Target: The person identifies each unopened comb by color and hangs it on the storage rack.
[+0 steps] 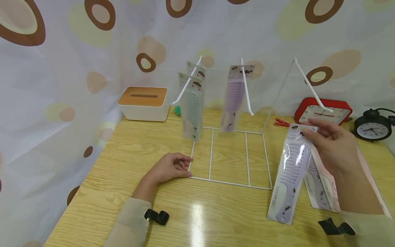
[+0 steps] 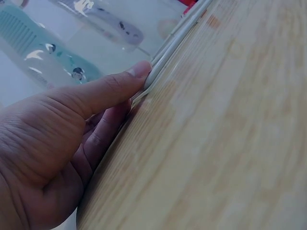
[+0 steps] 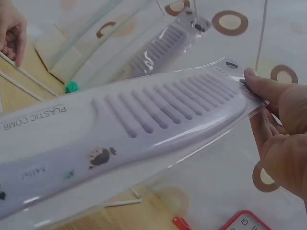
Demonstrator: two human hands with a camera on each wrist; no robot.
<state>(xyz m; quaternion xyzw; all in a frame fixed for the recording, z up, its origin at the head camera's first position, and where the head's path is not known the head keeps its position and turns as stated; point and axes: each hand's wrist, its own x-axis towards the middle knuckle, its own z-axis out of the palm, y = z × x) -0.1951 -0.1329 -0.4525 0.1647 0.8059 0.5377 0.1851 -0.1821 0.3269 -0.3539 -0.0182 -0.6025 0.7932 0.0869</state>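
Note:
A white wire display rack (image 1: 229, 183) stands on the wooden table, with three hook arms rising above its base. At the base's front left corner, my left hand (image 1: 174, 165) pinches the wire between thumb and fingers; the left wrist view shows the thumb (image 2: 112, 88) on top of it. My right hand (image 1: 336, 145) pinches the top of a packaged purple comb (image 1: 291, 175), which hangs to the right of the rack. Two packaged green combs (image 1: 192, 106) hang on the left hook and another packaged purple comb (image 1: 234, 96) on the middle hook. The right hook (image 1: 311, 85) carries nothing.
More packaged combs (image 1: 319, 185) lie on the table beneath my right hand. Behind stand a tissue box (image 1: 143, 111), a red clock (image 1: 324, 111) and a black alarm clock (image 1: 371, 130). A red clip (image 1: 281, 122) lies near the red clock. A patterned curtain (image 1: 216, 41) closes off the back.

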